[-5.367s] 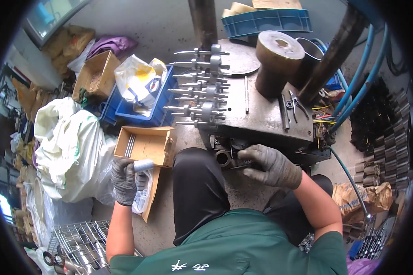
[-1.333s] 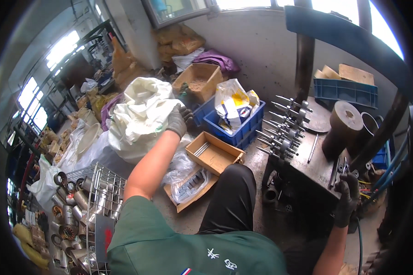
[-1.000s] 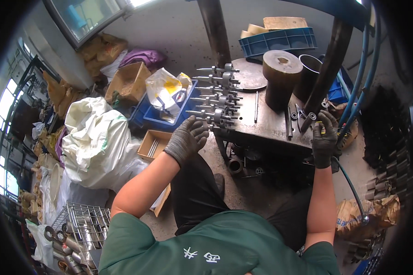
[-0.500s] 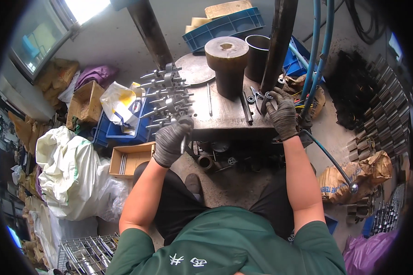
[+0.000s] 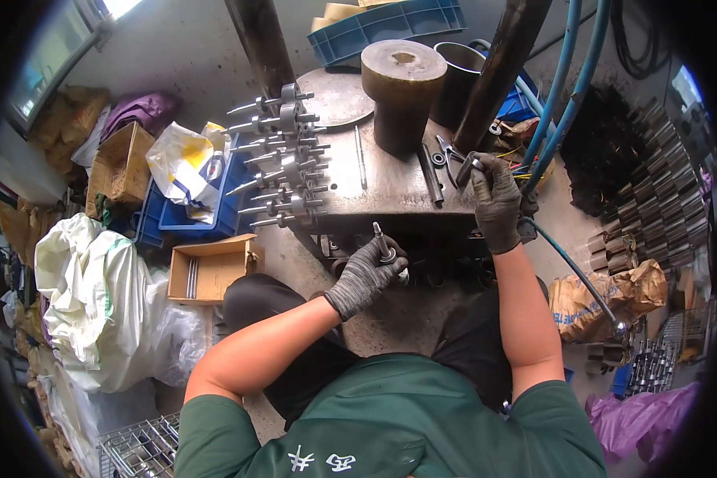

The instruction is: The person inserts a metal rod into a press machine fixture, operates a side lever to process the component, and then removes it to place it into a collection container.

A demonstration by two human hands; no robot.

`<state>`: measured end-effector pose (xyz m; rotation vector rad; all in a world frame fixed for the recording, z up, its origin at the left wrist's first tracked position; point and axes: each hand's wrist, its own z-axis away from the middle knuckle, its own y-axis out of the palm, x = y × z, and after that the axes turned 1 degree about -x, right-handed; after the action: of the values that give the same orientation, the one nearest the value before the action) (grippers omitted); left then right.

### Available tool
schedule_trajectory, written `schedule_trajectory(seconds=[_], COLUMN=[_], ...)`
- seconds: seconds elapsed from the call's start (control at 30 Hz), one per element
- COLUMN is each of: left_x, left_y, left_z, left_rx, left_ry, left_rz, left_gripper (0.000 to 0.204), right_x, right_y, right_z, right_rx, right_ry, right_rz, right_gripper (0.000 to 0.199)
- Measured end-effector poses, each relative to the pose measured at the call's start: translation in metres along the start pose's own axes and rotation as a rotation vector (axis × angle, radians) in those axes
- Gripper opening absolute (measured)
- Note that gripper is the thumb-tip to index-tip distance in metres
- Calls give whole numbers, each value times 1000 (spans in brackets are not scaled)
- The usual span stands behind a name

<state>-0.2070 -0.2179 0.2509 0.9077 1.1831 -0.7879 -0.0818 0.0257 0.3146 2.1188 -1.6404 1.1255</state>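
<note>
The left hand (image 5: 362,279), gloved, is in front of the table (image 5: 386,191), fingers mostly curled in around the lower part of a metal shaft (image 5: 380,237); the shaft stands nearly upright, its narrow end free above the fingers and a bright collar (image 5: 387,256) just beside them, a hold that presumably leaves that end in plain sight; how much of it lies within the palm cannot be told; the right hand (image 5: 498,203), also gloved, is at the table's right front corner, thumb and forefinger nearly together on a small ring (image 5: 476,162), the other fingers loosely bent; that pinch probably suits so small a piece; along the table's left edge lie other shafts (image 5: 288,171), side by side, thin ends jutting past the edge, likely so their thick discs rest on the top within easy reach; a single rod (image 5: 361,158) lies mid-table; pliers (image 5: 452,151), a dark bar (image 5: 430,177) and a loose ring (image 5: 438,159) lie toward the table's right side, seemingly handy for the right hand; a heavy block (image 5: 402,95) stands farther back on the table, wide end up; left of the table, lower down, a cardboard box (image 5: 225,275) holds thin rods (image 5: 192,277), perhaps to keep them from scattering.
</note>
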Motion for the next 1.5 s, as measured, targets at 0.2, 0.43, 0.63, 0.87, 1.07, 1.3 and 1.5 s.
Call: schedule_trajectory(seconds=[0.2, 0.43, 0.63, 0.87, 1.07, 1.3, 1.5], left_x=[-14, -28, -26, -26, -33, -36, -38], left_y=[3, 6, 8, -8, -19, -12, -16], left_z=[-6, -5, -5, -3, -4, -6, -9], left_rx=[-19, -23, 34, -86, -139, -129, -164], left_ry=[-144, -179, -147, -128, -186, -193, -182], left_rz=[26, -59, -76, -64, 50, 91, 106], left_gripper=[20, 19, 16, 22, 21, 19, 22], right_x=[-10, -16, -39, 3, -17, -27, -29], right_y=[25, 43, 57, 48, 23, 38, 38], right_z=[44, 34, 4, -1, 32, 29, 27], right_rx=[299, 408, 385, 607, 419, 293, 392], right_ry=[192, 227, 195, 346, 12, 65, 144], right_rz=[318, 226, 415, 628, 431, 426, 623], right_gripper=[32, 40, 42, 42, 28, 17, 25])
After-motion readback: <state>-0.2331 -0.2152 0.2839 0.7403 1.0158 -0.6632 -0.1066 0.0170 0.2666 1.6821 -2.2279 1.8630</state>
